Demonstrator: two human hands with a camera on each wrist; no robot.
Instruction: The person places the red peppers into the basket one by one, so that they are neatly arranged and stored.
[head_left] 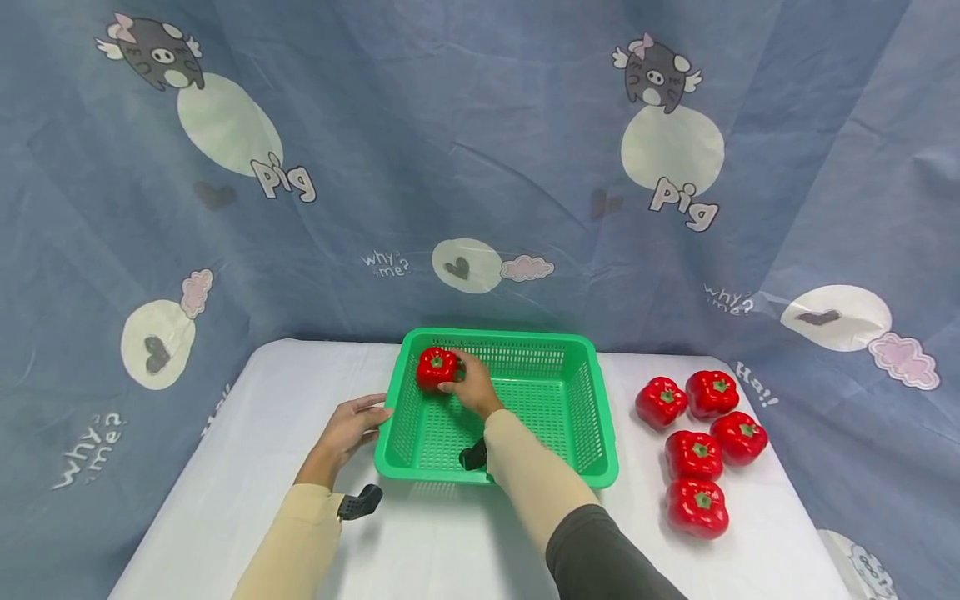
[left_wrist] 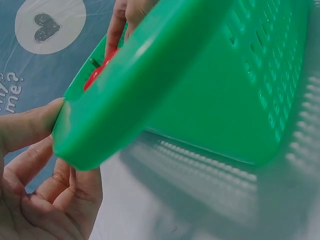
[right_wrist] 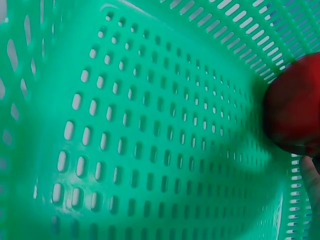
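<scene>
A green plastic basket (head_left: pixel 510 477) with slotted walls stands on the white table. Inside its far left corner, my right hand (head_left: pixel 472 385) grips a red bell pepper (head_left: pixel 436 367) from the right side. The same pepper (right_wrist: pixel 295 105) appears at the right edge of the right wrist view, over the slotted floor, with one fingertip at its underside. My left hand (head_left: pixel 352 429) is at the basket's left rim. In the left wrist view its thumb (left_wrist: pixel 35 125) presses on the rim's edge and its fingers bend beneath; the pepper is mostly hidden behind the rim there.
Several more red bell peppers (head_left: pixel 693 455) lie in a loose cluster on the white table (head_left: pixel 637 554), right of the basket. A blue cloth (head_left: pixel 480 183) with pig prints hangs behind the table and along its sides. Each wrist wears a small black camera (head_left: pixel 361 502).
</scene>
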